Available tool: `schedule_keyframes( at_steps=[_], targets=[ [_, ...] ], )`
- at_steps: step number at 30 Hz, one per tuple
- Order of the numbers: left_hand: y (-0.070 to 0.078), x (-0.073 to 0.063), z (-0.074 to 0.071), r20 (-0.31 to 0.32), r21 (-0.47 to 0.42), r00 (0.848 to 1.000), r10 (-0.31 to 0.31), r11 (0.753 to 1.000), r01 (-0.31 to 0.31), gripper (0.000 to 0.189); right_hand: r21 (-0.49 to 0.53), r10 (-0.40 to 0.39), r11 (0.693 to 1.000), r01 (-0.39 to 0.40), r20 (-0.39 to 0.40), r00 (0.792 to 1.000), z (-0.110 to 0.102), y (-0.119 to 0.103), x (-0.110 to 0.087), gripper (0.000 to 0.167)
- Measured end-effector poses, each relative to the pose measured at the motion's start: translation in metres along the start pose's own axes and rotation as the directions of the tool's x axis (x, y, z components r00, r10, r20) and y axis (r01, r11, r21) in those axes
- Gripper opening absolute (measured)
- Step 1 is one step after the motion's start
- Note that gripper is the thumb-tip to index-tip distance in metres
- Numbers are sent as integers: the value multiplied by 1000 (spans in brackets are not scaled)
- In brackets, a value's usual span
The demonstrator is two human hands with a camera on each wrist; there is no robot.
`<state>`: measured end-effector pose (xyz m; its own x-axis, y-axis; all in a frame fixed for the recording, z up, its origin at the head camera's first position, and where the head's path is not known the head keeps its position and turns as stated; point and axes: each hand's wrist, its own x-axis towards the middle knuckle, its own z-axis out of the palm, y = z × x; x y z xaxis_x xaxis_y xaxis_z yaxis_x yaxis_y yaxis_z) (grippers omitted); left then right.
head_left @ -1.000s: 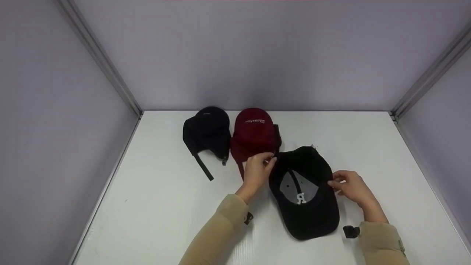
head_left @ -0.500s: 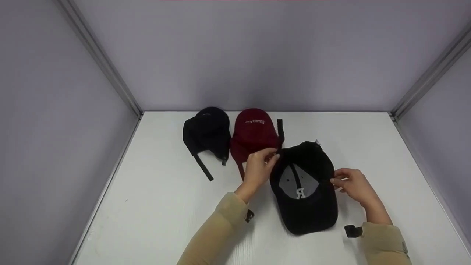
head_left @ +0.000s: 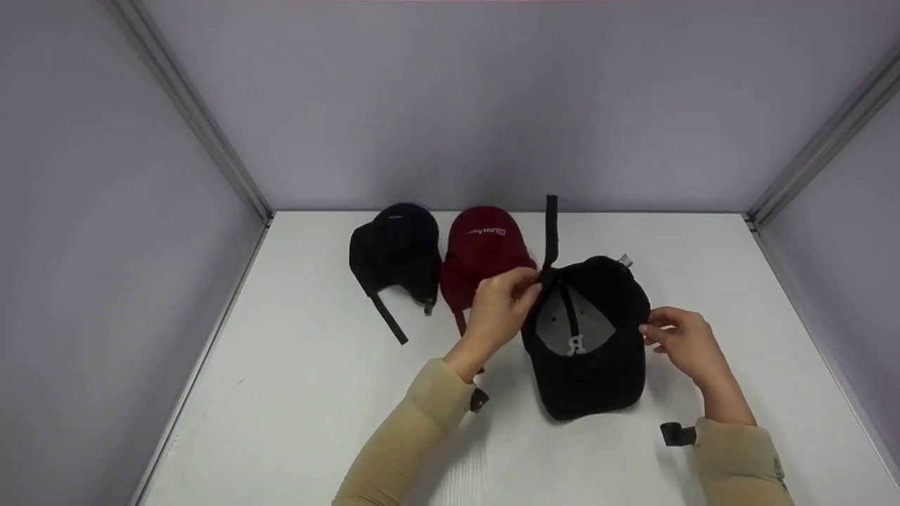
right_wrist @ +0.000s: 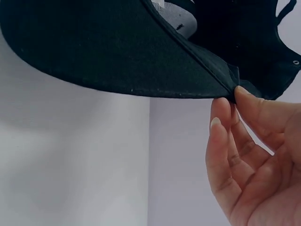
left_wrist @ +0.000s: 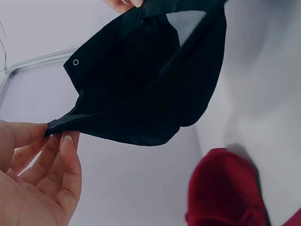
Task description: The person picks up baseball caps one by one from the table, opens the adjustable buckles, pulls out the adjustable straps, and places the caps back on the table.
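A black baseball cap [head_left: 590, 383] hangs between my two hands, its inside facing up and its brim toward me. A grey mesh lining and a white letter R show inside. My left hand [head_left: 498, 309] pinches the cap's back left edge, where a loose black strap [head_left: 552, 228] sticks up. My right hand [head_left: 685, 344] pinches the opposite edge, close to where the brim meets the crown, as the right wrist view shows. A metal eyelet [left_wrist: 75, 62] shows on the band in the left wrist view.
A red cap [head_left: 485, 246] lies just behind my left hand, partly covered by it. Left of it lies a dark cap [head_left: 404, 246] with its strap loose. The white table [head_left: 302, 422] is bounded by grey panels [head_left: 492, 105] at the back and sides.
Both hands have moved the black cap away from me and slightly to the right. The loose strap now stands higher, rising past the table's back edge in the head view.
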<state>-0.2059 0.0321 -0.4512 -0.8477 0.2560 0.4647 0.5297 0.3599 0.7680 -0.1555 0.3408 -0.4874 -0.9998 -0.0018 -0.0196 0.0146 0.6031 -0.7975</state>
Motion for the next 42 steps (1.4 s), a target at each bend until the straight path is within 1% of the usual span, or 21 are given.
schedule_keyframes(
  at_steps=[4, 10, 12, 15, 19, 24, 27, 30, 33, 37, 38, 39, 42],
  targets=[
    [7, 6, -4, 3, 5, 1000, 24, 1000, -24, 11, -8, -15, 1000, 15, -41, 999, -3, -5, 2, 16],
    [16, 16, -6, 36, -2, 999, 19, 1000, -19, 13, -4, -20, 1000, 19, -113, 993, -6, -10, 6, 14],
    [19, 21, -7, 46, -3, 999, 29, 1000, -29, 13, 8, -18, 1000, 19, -141, 990, -7, -11, 9, 14],
    [21, 27, -8, 58, -6, 996, 65, 998, -65, 14, 28, -18, 999, 24, -180, 984, -8, -13, 15, 16],
    [21, 34, -10, 65, -15, 993, 98, 995, -97, 14, 65, -25, 997, 40, -218, 976, -8, -14, 23, 19],
    [18, 38, -9, 65, -36, 991, 115, 993, -113, 15, 116, -14, 992, 46, -263, 965, -9, -13, 30, 20],
    [16, 40, -7, 59, -54, 989, 139, 989, -136, 15, 158, 3, 986, 47, -306, 952, -8, -12, 35, 19],
    [13, 39, -4, 57, -61, 984, 167, 985, -164, 15, 219, 24, 974, 58, -355, 934, -5, -8, 40, 16],
    [9, 35, 0, 74, -38, 977, 202, 979, -200, 15, 307, 53, 949, 74, -387, 921, -4, -2, 43, 12],
    [3, 23, 6, 129, 31, 959, 254, 965, -260, 15, 394, 80, 914, 92, -398, 914, -3, 8, 47, 12],
    [2, 20, 8, 144, 49, 952, 269, 959, -278, 15, 402, 82, 911, 94, -399, 913, -3, 11, 48, 11],
    [0, 16, 9, 158, 69, 946, 285, 952, -298, 15, 387, 81, 917, 95, -415, 906, -3, 14, 48, 11],
    [-6, 7, 14, 196, 117, 919, 342, 922, -368, 15, 473, 128, 876, 95, -418, 899, -4, 21, 49, 11]
  ],
)
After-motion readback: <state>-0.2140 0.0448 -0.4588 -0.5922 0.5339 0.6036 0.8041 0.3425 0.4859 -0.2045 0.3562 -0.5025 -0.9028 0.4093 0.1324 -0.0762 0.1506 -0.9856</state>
